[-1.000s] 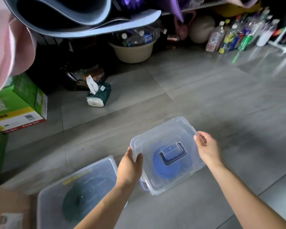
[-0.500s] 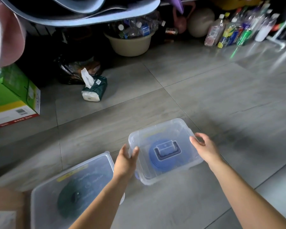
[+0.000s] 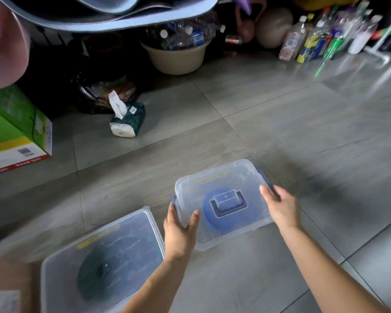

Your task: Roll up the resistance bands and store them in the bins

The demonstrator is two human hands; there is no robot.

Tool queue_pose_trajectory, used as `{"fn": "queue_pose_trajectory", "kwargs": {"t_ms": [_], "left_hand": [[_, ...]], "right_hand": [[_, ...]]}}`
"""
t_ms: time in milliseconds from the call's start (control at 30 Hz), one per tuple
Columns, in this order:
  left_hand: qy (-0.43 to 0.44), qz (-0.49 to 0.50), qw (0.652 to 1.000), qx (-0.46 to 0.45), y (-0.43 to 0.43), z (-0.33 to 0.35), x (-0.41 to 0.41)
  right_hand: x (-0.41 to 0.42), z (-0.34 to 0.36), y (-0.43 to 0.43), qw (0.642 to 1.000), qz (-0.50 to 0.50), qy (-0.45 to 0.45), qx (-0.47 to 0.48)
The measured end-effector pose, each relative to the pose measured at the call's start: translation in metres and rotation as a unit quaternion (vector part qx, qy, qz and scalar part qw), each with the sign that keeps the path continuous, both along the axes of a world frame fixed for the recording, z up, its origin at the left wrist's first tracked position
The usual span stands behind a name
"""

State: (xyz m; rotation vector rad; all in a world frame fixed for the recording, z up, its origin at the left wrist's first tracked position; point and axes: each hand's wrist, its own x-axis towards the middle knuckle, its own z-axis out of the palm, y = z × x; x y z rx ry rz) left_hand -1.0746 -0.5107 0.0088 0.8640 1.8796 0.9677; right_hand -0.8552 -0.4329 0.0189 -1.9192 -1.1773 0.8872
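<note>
A clear lidded plastic bin (image 3: 221, 177) with a blue handle sits on the grey tile floor in front of me. Through its lid I see a rolled blue resistance band (image 3: 209, 213). My left hand (image 3: 180, 233) grips the bin's near left corner, thumb on the lid. At the right side my right hand (image 3: 280, 207) holds the lid edge, fingers curled over the blue side latch. A second clear lidded bin (image 3: 61, 267) stands at the lower left, with a rolled dark green band (image 3: 106, 269) inside.
A green cardboard box (image 3: 16, 129) stands at the left and a tissue pack (image 3: 127, 120) lies beyond the bins. A beige basin (image 3: 174, 58) of bottles and a row of bottles (image 3: 314, 41) line the back. A brown box corner (image 3: 7, 285) shows at lower left.
The view has dipped and shifted slightly. My left hand has closed further round the bin's left corner, and my right hand has settled on the right latch. The bin has stayed in place.
</note>
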Motion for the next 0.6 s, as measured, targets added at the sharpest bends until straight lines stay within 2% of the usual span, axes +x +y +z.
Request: {"fn": "queue_pose_trajectory", "kwargs": {"t_ms": [100, 200, 300, 433, 500, 600], "left_hand": [[-0.015, 0.008, 0.999, 0.028, -0.001, 0.005, 0.009], [-0.002, 0.02, 1.0, 0.01, 0.002, 0.004, 0.018], [0.014, 0.008, 1.0, 0.003, 0.005, 0.009, 0.024], [0.032, -0.047, 0.998, -0.011, 0.004, 0.013, 0.019], [0.011, -0.071, 0.997, -0.026, 0.001, 0.015, 0.011], [-0.039, -0.079, 0.996, 0.026, -0.037, 0.018, 0.001]], "right_hand": [[-0.004, -0.001, -0.001, 1.0, -0.019, -0.009, 0.012], [-0.007, -0.002, -0.004, 0.999, -0.025, -0.036, 0.021], [-0.008, 0.001, -0.002, 0.989, 0.005, -0.148, 0.004], [-0.006, 0.002, -0.003, 0.953, 0.083, -0.286, -0.051], [-0.003, 0.006, -0.003, 0.957, 0.108, -0.261, -0.061], [0.008, 0.008, -0.018, 0.977, 0.119, -0.155, -0.085]]}}
